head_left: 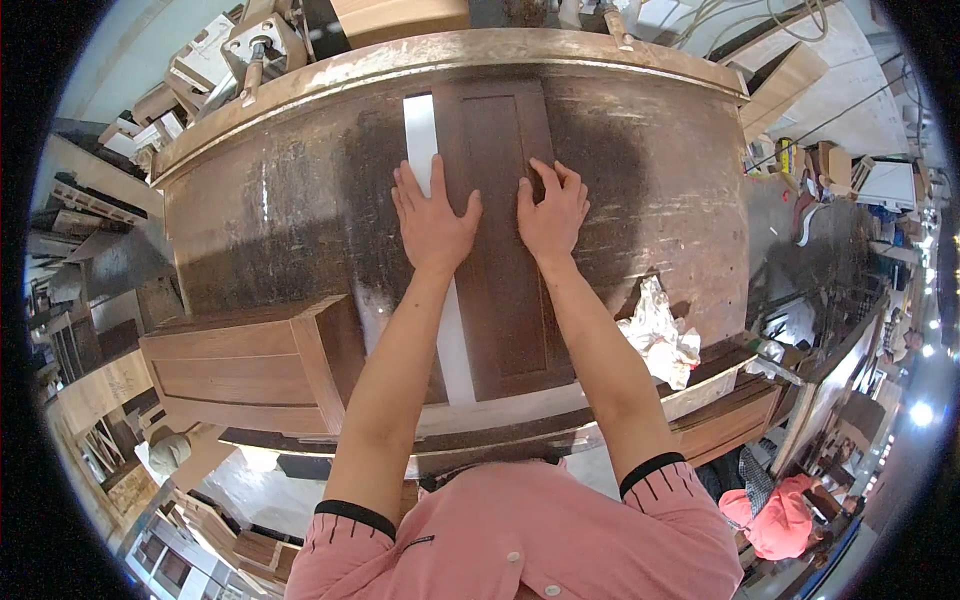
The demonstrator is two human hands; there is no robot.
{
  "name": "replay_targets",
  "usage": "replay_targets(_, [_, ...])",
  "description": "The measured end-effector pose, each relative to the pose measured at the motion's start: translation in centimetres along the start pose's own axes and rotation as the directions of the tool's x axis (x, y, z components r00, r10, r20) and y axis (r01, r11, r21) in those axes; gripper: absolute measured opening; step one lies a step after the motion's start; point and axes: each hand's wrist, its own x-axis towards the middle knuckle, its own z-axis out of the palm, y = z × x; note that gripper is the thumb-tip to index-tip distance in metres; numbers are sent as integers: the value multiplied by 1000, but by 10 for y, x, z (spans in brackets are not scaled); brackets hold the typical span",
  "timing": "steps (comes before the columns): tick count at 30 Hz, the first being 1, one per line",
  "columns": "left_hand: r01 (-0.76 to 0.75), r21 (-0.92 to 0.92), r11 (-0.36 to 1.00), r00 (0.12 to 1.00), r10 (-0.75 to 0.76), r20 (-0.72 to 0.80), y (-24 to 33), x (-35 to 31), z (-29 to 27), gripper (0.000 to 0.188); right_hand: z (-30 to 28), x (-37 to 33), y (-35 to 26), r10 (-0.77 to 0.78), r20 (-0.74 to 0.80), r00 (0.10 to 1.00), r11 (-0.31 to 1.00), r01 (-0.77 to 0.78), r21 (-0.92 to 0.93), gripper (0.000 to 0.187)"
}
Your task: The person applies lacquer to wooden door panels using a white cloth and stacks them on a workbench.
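Observation:
A dark brown wooden panel door [490,270] with a recessed middle lies lengthwise on the stained workbench. Along its left side runs a long white strip [418,130], partly covered by my left hand and forearm. My left hand [437,222] rests flat with fingers spread over the strip and the panel's left edge. Over the panel's right edge lies my right hand [553,215], its thumb on the panel and its fingers apart, slightly bent. Neither hand lifts anything.
A brown wooden panelled box [235,375] stands at the bench's near left. Crumpled white wrapping [660,335] lies near right. A raised wooden rail [440,52] bounds the workbench [660,170] at the far side. Another person [775,515] in coral clothing is at lower right.

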Motion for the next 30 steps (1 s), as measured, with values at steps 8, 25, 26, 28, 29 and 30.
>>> replay_targets(8, [-20,-15,1000,999,19,-37,-2,-5,3,79,1,-4,3,-9,-11,1000,1000,9,17,35])
replay_targets(25, [-63,-17,998,994,62,-87,-5,-1,11,77,10,-1,5,-30,-23,999,999,30,-16,33])
replay_targets(26, [-74,-13,997,993,73,-98,-7,-1,12,77,10,-1,5,-34,-27,999,999,34,-7,33])
replay_targets(28, [-86,0,996,993,85,-88,-8,-1,13,78,7,0,6,-25,18,1000,1000,25,4,37])
replay_targets(29, [-88,10,996,993,88,-72,-8,1,13,79,4,2,6,-24,32,999,1000,23,13,39])
replay_targets(30, [-91,19,996,994,92,-59,-8,3,11,79,-1,2,8,-24,65,998,999,22,38,42])
